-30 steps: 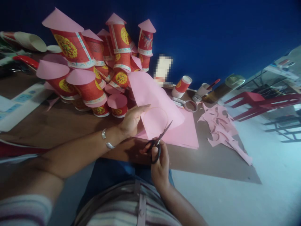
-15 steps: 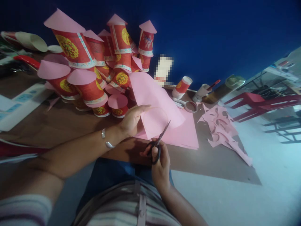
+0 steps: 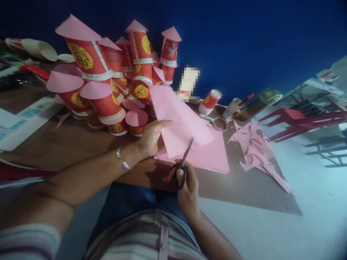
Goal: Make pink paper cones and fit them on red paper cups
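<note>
My left hand (image 3: 152, 137) grips the left edge of a pink paper sheet (image 3: 176, 115) with a faint circle drawn on it, holding it up over the brown table (image 3: 65, 144). In my right hand (image 3: 187, 186) are black-handled scissors (image 3: 182, 164), fingers through the loops. Their blades point up into the sheet's lower edge beside the circle. A stack of pink paper (image 3: 210, 155) lies flat beneath the raised sheet.
A cluster of red paper cups with pink cone tops (image 3: 108, 79) stands at the back left. Pink paper scraps (image 3: 256, 150) lie right. A tape roll (image 3: 220, 123), single red cup (image 3: 210, 102), bottle (image 3: 255, 104) and red chairs (image 3: 298, 119) are further back right.
The scissor blades have closed and turned more upright into the sheet's lower edge. The sheet shifted slightly; my left hand keeps its grip.
</note>
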Motion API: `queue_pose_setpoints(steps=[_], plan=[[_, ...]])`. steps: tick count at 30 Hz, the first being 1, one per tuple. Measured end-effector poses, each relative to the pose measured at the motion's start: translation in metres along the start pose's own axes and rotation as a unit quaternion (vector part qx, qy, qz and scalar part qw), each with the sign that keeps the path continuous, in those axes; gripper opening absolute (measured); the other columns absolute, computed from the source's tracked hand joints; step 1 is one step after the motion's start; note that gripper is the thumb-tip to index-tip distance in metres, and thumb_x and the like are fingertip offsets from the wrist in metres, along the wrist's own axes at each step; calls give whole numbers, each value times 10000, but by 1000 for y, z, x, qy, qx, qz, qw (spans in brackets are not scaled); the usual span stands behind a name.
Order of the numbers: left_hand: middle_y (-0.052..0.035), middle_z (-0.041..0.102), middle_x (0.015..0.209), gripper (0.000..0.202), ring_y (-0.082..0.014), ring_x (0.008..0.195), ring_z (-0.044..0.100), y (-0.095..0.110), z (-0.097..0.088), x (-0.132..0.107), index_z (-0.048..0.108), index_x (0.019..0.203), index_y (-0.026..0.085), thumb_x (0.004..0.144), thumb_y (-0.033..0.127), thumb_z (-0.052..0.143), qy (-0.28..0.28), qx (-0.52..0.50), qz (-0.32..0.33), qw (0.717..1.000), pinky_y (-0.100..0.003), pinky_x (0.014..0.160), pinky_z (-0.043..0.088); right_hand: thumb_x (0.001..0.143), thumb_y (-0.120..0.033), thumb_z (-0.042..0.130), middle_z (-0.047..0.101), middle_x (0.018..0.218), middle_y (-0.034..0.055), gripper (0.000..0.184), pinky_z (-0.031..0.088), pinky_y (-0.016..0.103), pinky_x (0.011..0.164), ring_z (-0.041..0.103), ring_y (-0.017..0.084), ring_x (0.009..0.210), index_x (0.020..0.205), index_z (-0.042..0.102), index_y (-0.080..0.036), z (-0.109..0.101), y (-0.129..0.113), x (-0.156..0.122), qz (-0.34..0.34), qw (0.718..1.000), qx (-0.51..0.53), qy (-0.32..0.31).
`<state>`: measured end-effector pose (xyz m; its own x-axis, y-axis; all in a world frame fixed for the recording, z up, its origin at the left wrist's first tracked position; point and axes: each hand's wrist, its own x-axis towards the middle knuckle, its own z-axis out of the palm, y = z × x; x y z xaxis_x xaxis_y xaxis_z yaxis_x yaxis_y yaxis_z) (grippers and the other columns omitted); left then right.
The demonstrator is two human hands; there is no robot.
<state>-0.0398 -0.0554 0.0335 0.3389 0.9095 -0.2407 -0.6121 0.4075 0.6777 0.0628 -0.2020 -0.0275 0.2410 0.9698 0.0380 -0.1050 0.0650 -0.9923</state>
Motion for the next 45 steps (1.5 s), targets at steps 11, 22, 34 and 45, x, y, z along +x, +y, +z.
queue_pose_setpoints(steps=[11,22,34,45], plan=[[-70,753,791,185,-289,922,712,1,-3,4,723,760,152,641,257,818,23,6,-12,1000,-394,882,545,971,-549,594,631,688,-40,361,575,253,574,600,109,555,1068,599,-202,-6,-4,2,43,999,-5,-9],[-62,743,770,180,-272,888,714,1,-2,4,701,746,147,634,235,811,29,-1,-28,999,-386,889,541,947,-591,602,603,653,-46,394,602,258,567,587,108,548,1003,619,-202,-9,-5,2,52,999,-14,0],[-77,754,785,155,-263,862,719,3,-4,6,719,747,145,648,229,805,22,13,-32,999,-375,863,551,935,-578,633,578,641,-64,386,632,277,585,551,93,524,1040,622,-207,-14,-5,2,73,997,7,-10],[-125,772,834,268,-351,958,737,6,-4,6,769,911,124,663,217,722,1,31,-78,996,-495,914,573,926,-516,671,623,672,-52,337,599,255,580,614,105,522,1067,653,-210,-41,-13,13,70,995,-43,-56]])
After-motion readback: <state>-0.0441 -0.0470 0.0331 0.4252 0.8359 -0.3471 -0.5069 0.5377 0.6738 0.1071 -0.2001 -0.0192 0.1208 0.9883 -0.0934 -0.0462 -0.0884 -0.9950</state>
